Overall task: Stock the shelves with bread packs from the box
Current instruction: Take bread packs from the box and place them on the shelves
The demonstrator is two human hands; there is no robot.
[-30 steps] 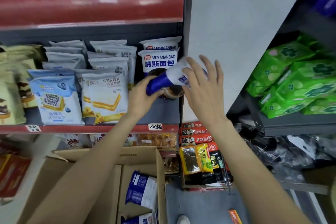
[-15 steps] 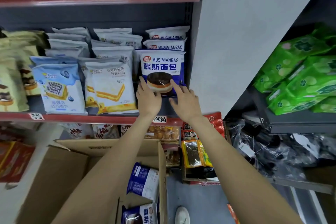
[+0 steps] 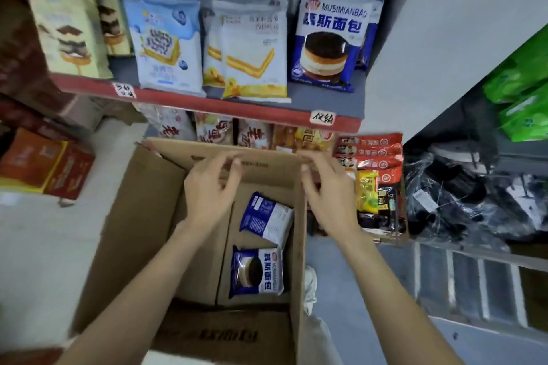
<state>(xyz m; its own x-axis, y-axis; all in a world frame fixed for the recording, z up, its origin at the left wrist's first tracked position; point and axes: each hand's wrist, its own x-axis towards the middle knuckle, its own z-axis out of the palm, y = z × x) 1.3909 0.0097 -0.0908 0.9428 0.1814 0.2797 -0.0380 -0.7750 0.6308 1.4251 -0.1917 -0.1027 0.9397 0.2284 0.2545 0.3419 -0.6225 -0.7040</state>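
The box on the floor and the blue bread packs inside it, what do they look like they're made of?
The box looks like plain brown corrugated cardboard, matte, with creased flaps. The two bread packs seem to be thin printed plastic film: glossy, wrinkled, with crimped sealed ends.

A red-edged shelf (image 3: pixel 207 105) carries rows of upright bread packs: a navy chocolate bread pack (image 3: pixel 329 38) at its right end, a white-and-yellow pack (image 3: pixel 252 50) beside it, then a pale blue pack (image 3: pixel 164 44) and cream packs (image 3: pixel 68 29). Below, the grey floor (image 3: pixel 53 246) bears an open cardboard box (image 3: pixel 142 216) holding 2 navy packs (image 3: pixel 256 271), and what looks like a red carton (image 3: pixel 44 163).
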